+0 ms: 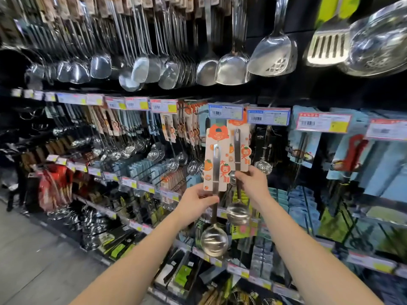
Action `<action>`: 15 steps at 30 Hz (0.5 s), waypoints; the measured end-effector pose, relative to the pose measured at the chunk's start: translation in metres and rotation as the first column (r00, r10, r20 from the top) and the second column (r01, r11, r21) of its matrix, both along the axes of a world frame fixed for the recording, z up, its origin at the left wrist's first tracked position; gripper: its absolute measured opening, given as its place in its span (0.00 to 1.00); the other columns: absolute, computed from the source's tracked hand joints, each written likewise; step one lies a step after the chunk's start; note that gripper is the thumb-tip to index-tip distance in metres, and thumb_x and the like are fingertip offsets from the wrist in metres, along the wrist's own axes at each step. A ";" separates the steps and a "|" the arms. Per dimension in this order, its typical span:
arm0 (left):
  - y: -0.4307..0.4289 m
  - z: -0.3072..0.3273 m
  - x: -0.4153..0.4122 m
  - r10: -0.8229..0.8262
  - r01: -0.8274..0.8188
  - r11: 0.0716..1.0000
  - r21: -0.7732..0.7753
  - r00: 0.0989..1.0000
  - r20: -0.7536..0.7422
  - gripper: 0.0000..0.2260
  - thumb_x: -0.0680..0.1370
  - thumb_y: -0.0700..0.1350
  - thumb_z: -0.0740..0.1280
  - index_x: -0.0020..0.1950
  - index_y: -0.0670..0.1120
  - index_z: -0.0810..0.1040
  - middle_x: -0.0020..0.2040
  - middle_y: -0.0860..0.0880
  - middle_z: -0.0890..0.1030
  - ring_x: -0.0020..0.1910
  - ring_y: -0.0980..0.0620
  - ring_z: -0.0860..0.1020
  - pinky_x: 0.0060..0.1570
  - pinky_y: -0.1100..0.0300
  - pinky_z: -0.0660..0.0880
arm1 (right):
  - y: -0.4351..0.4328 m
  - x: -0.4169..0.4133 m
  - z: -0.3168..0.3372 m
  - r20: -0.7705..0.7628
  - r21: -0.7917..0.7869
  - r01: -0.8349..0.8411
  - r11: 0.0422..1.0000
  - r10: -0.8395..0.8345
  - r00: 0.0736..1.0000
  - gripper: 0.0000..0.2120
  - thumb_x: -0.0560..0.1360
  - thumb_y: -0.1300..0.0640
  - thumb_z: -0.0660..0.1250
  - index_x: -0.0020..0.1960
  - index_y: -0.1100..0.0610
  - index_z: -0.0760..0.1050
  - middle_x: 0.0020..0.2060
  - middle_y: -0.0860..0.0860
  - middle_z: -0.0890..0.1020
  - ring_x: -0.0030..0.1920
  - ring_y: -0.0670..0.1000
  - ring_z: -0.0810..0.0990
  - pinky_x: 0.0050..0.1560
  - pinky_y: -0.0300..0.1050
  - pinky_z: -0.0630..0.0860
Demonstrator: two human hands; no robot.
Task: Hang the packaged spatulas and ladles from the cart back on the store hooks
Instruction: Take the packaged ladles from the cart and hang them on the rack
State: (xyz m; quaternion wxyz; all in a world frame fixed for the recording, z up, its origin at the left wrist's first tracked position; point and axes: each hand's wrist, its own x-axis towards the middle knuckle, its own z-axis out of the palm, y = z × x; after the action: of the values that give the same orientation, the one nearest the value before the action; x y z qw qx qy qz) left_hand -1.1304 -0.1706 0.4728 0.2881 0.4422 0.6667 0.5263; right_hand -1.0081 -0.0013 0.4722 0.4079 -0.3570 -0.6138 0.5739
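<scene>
Two packaged ladles with cream and orange backing cards are raised in front of the middle rack. My left hand point(196, 203) grips the handle of the nearer ladle point(217, 164), just under its card; its steel bowl hangs below my wrist. My right hand point(253, 183) pinches the lower edge of the second ladle point(239, 148), which sits slightly behind and to the right. The top of that card reaches up to the blue price tag point(225, 111) at the hook's tip. The hook itself is hidden behind the tags. The cart is out of view.
Steel ladles and spatulas point(233, 67) hang in a dense row overhead. More carded utensils point(189, 124) fill the hooks left of the two cards, blue packages point(306, 139) the hooks to the right. Lower shelves hold boxed goods. Grey aisle floor point(37, 260) lies at lower left.
</scene>
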 end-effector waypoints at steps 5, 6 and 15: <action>0.014 0.004 -0.011 -0.073 0.073 0.997 0.012 0.997 0.006 0.12 0.78 0.38 0.71 0.60 0.50 0.84 0.53 0.54 0.87 0.53 0.54 0.85 0.51 0.62 0.81 | 0.002 -0.008 -0.011 -0.042 -0.015 0.021 1.000 -0.022 0.999 0.09 0.78 0.62 0.70 0.53 0.49 0.83 0.50 0.47 0.87 0.53 0.50 0.85 0.58 0.52 0.81; 0.017 0.003 -0.014 -0.075 0.075 0.997 0.011 0.997 0.010 0.12 0.79 0.38 0.71 0.60 0.49 0.83 0.53 0.53 0.87 0.53 0.54 0.85 0.48 0.64 0.81 | 0.001 -0.010 -0.014 -0.043 -0.021 0.017 1.000 -0.018 0.999 0.09 0.78 0.62 0.70 0.54 0.49 0.83 0.50 0.47 0.88 0.53 0.51 0.85 0.59 0.54 0.81; 0.035 0.000 -0.046 -0.192 0.189 0.981 0.036 0.977 0.094 0.11 0.78 0.36 0.71 0.58 0.48 0.84 0.49 0.53 0.88 0.47 0.56 0.85 0.44 0.61 0.82 | -0.007 -0.022 -0.015 -0.054 0.007 0.071 0.997 -0.070 0.996 0.09 0.77 0.61 0.70 0.55 0.51 0.84 0.51 0.49 0.88 0.55 0.53 0.85 0.61 0.61 0.79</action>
State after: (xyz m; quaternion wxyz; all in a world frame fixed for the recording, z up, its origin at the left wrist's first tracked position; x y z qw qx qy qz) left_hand -1.1763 -0.1359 0.4724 0.3632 0.4816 0.5996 0.5260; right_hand -1.0305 -0.0081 0.4568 0.4460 -0.3610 -0.5920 0.5659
